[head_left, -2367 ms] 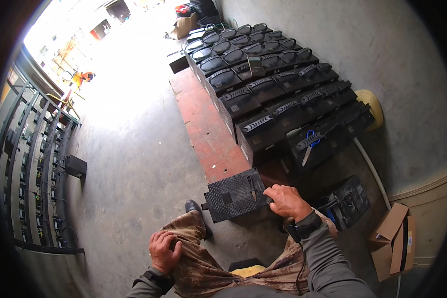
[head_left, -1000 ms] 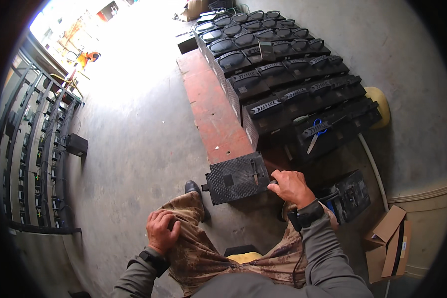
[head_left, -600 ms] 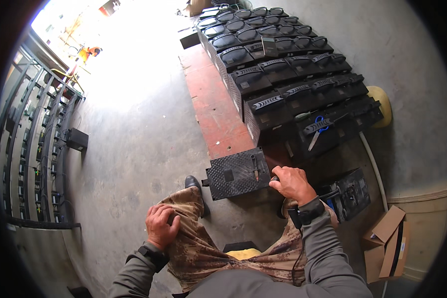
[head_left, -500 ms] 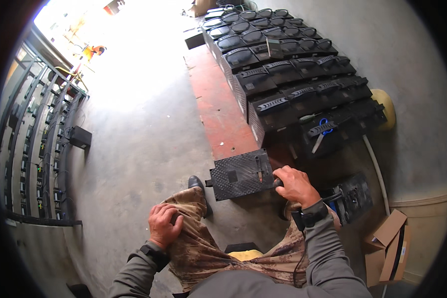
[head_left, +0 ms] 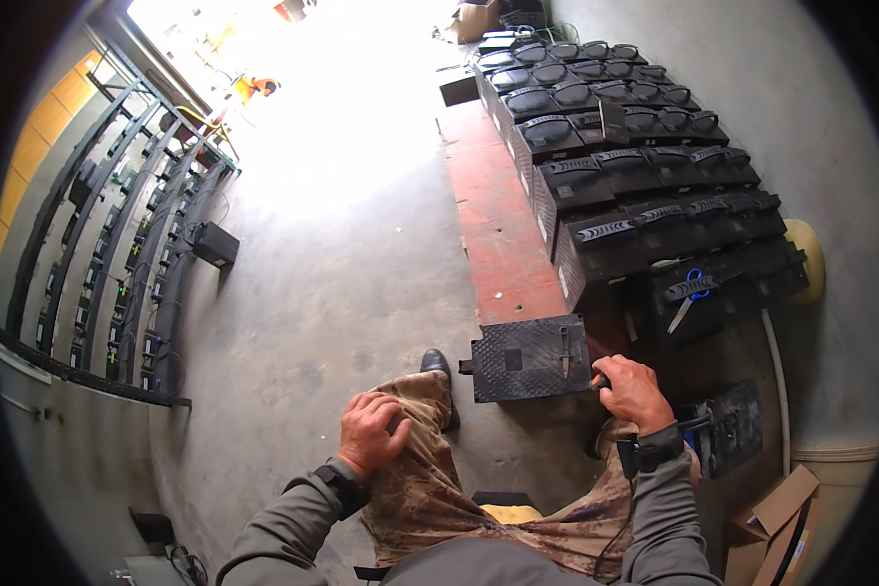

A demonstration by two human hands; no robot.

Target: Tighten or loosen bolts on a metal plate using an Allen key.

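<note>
My left hand (head_left: 374,433) lies on my left thigh with its fingers loosely spread, holding nothing. A black box with a ribbed, textured top (head_left: 498,363) stands in front of my knees, and a slim tool with a copper-coloured end (head_left: 565,354) lies across it. By the box's right edge, my right hand (head_left: 633,393) is closed round a small black-and-orange handle (head_left: 599,381). The rest of that item is hidden in the fist, so its kind cannot be made out.
Rows of black cases with carry handles (head_left: 645,161) fill a red board (head_left: 508,244); blue-handled scissors (head_left: 691,293) rest on the nearest row. An open black case (head_left: 731,430) and a cardboard box (head_left: 786,508) are at right. A metal rack with devices (head_left: 107,264) stands left.
The whole view has swung, so the scene sits further right. My right hand stays by the box's edge, and an orange part of the handle now shows. The left hand stays on my thigh.
</note>
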